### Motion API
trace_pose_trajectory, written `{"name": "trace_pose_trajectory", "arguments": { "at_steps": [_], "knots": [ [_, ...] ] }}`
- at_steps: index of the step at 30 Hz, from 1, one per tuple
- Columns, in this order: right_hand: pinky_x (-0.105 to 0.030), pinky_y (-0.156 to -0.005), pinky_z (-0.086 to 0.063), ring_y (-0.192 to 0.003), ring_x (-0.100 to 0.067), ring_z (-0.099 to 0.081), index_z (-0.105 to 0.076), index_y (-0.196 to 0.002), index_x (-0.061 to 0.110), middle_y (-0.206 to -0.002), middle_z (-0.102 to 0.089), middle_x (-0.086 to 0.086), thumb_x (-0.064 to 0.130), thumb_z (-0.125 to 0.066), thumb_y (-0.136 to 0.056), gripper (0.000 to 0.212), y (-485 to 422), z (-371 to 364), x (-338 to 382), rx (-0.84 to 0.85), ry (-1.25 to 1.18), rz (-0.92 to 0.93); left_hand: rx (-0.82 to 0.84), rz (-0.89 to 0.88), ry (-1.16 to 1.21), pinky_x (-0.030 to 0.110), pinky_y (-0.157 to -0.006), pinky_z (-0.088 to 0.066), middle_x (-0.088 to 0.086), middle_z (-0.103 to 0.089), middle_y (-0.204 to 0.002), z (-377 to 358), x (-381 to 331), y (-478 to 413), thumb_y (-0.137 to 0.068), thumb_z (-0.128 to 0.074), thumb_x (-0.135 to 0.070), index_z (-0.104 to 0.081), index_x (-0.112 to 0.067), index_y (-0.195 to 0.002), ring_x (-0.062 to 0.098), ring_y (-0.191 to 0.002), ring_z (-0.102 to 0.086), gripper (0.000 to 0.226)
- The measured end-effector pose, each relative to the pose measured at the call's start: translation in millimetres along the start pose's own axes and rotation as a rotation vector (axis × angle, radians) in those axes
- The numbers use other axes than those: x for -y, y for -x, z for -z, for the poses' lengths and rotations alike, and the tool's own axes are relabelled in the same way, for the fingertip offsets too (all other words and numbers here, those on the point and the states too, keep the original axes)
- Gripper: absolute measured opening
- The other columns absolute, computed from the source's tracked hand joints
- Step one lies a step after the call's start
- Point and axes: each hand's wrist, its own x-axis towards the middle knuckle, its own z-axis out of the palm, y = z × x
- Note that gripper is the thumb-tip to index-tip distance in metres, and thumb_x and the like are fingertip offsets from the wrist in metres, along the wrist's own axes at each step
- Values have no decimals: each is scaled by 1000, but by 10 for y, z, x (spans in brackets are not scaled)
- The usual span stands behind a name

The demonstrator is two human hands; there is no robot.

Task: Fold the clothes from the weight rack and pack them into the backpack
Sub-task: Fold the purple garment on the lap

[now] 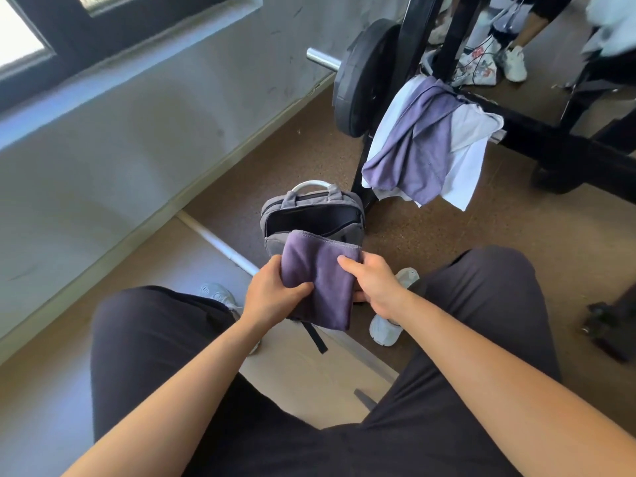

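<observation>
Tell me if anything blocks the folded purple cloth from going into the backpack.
Nothing visible does. The backpack stands unzipped, nothing seen across its dark opening. The cloth, gripped by the left hand and right hand, is just in front of that opening.

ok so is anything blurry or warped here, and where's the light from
Head view: the wide-angle lens bends the wall edge; the folded purple cloth, left hand and right hand are sharp; the top right corner is smeared; daylight enters from the window top left, blown out white.
</observation>
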Motion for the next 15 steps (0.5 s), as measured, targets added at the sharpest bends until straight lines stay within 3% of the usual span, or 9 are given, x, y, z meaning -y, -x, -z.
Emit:
{"name": "trace_pose_trajectory", "arguments": {
  "at_steps": [3, 8, 12, 15],
  "knots": [
    [-21, -59, -55, -91, -8, -66, -61, -109, 20, -100, -70, 5, 23, -56, -103, 8, 1, -18, -23, -36, 13, -4, -55, -64, -84, 37, -68, -43, -6, -57, -91, -19, -5, 4, -74, -74, -54, -44, -28, -85, 24, -84, -57, 41],
    [-37, -82, -60, -101, -19, -71, -67, -103, 19, -103, -75, -6, 22, -59, -102, 9, -49, -62, -86, -93, 40, 28, -142, -248, -183, 37, -70, -44, -6, -50, -111, -61, -166, 123, -80, -70, -35, -46, -29, -119, 21, -90, -56, 46],
    [-38, -82, -59, -104, -26, -71, -69, -101, 18, -101, -75, -9, 21, -56, -102, 13, -109, -41, -93, -136, 48, 31, -11, -548, -129, 29, -68, -47, -8, -54, -109, -66, -150, 143, -87, -62, -48, -54, -26, -130, 10, -85, -53, 49],
    [-49, -92, -58, -113, -31, -68, -65, -116, 19, -113, -73, -11, 39, -45, -106, 30, -106, -35, -56, -93, -91, -70, 103, -580, -44, 33, -77, -51, -9, -55, -110, -53, -98, 96, -96, -52, -49, -59, -25, -138, 9, -90, -55, 48]
  ]
}}
